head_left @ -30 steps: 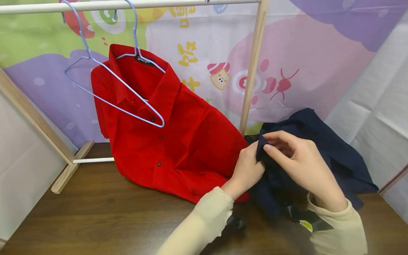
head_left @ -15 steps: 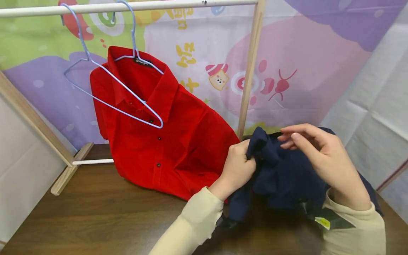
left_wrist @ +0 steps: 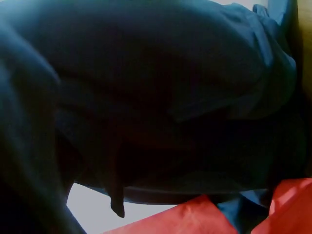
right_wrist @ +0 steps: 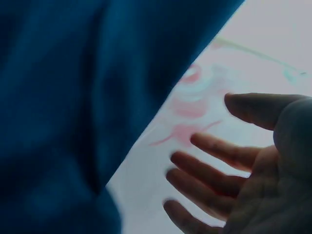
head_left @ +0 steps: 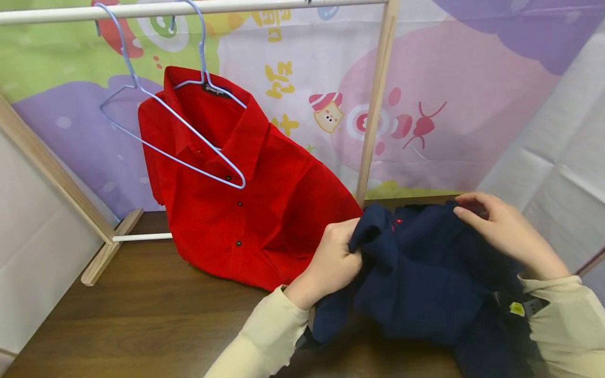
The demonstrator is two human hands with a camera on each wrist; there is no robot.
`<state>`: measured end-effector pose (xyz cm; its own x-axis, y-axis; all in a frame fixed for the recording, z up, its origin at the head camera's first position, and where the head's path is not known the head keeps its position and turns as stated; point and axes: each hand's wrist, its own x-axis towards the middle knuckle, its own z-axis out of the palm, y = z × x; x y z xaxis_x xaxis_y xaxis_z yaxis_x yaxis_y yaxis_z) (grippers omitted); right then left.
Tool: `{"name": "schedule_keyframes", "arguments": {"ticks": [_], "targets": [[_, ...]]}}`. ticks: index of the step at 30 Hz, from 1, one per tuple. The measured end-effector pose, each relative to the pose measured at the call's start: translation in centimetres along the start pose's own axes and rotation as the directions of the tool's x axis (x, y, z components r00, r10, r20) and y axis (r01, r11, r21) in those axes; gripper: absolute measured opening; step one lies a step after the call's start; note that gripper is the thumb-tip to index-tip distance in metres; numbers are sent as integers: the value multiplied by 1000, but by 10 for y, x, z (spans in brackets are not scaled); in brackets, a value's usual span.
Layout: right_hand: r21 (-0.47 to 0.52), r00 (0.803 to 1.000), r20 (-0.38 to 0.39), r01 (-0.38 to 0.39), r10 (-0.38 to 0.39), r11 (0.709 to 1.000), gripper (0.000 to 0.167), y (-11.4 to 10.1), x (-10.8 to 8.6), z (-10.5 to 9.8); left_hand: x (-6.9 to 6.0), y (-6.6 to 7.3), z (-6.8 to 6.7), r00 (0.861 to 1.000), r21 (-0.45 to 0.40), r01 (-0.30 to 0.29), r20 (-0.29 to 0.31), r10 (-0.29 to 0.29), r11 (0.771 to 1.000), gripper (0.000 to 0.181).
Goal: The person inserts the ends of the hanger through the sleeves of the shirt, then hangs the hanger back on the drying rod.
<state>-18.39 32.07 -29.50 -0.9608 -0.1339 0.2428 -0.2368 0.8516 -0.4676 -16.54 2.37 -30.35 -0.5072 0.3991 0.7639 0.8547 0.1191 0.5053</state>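
Head view: The navy garment [head_left: 420,283] is bunched over the right-hand part of the table [head_left: 142,304], between the back and front edges. The left hand [head_left: 333,257] grips its left end, fingers curled round the cloth. The right hand [head_left: 512,231] is at the garment's upper right, fingers slightly bent; contact cannot be confirmed. Left of the garment, a red shirt [head_left: 283,210] hangs on the rear hanger [head_left: 204,68] from the white rail [head_left: 283,6], its lower part reaching the table. The front hanger [head_left: 135,84] overlaps the shirt's collar in this view.

Left wrist view: Dark folds fill most of the field, with red cloth along the bottom; finger detail cannot be made out.

Right wrist view: Thumb and fingers are extended and spread, visibly apart from the dark cloth, with the printed backdrop [right_wrist: 185,107] behind.
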Motion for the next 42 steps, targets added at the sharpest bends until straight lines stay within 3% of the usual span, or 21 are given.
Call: {"name": "schedule_keyframes", "arguments": {"ticks": [3, 6, 12, 18, 23, 26, 29, 32, 34, 37, 40, 42], "targets": [[-7, 995, 62, -78, 78, 997, 63, 21, 9, 3, -4, 3, -6, 998, -6, -30, 61, 30, 1000, 19], [-11, 980, 112, -163, 163, 987, 81, 41, 18, 7, -10, 5, -10, 986, -10, -80, 146, 81, 997, 30], [-50, 949, 188, -249, 253, 967, 95, 76, 30, 18, -22, 14, -17, 929, -4, -164, 336, 155, 987, 32], [-130, 906, 279, -291, 317, 948, 98, 86, 31, 27, -33, 21, -19, 877, 41, -193, 456, 154, 980, 23], [-150, 879, 337, -302, 336, 941, 99, 84, 28, 34, -43, 22, -21, 854, 75, -201, 502, 137, 977, 23], [-131, 876, 347, -309, 335, 942, 99, 83, 26, 37, -48, 21, -21, 836, 60, -155, 541, 98, 986, 24], [-98, 866, 373, -320, 333, 942, 101, 82, 26, 40, -52, 20, -20, 789, 82, -126, 613, 50, 989, 28], [-73, 859, 398, -320, 322, 945, 101, 81, 25, 42, -56, 19, -19, 724, 125, -125, 689, 4, 984, 36], [-49, 861, 406, -314, 306, 948, 99, 80, 24, 42, -58, 19, -18, 684, 154, -131, 729, -23, 979, 40], [0, 869, 414, -299, 272, 954, 88, 80, 23, 40, -59, 18, -17, 636, 183, -128, 769, -60, 975, 40], [57, 887, 409, -260, 215, 964, 69, 78, 20, 36, -59, 18, -14, 605, 211, -133, 791, -89, 968, 37], [85, 903, 393, -224, 174, 971, 61, 75, 18, 34, -59, 18, -12, 591, 226, -125, 799, -110, 966, 35]]}}
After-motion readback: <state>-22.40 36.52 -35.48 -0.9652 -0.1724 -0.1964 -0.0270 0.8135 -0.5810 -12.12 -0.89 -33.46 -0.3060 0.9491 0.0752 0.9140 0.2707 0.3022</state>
